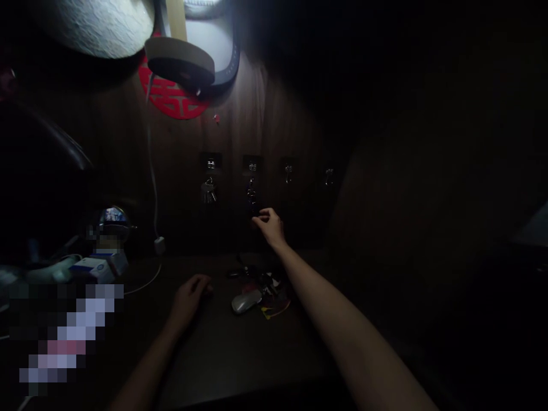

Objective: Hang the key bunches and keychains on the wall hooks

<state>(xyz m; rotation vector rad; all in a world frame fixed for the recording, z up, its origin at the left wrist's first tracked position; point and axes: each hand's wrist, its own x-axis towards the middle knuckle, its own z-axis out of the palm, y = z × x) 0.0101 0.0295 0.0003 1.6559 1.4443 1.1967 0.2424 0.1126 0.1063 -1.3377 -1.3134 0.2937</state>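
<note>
My right hand [271, 226] is raised to the dark wood panel, thumb and fingers closed at the lower end of a dark keychain [252, 197]. That keychain hangs from the second hook [253, 166] from the left; its lower part is hard to make out in the dim light. My left hand [192, 292] rests low on the dark tabletop, fingers loosely bent, with nothing visible in it. Between my arms lies a pile of small items, with a silver-grey mouse-shaped object [246, 302], a yellow-ended cord [268, 313] and dark keys or fobs [240, 273].
A bunch of keys [209, 192] hangs on the leftmost hook. Two bare hooks [288, 173] follow at right. Above are a lit lamp [180, 60] and a red paper cutout [182, 105]. A white cable [152, 165] runs down, near boxes [94, 268] at left.
</note>
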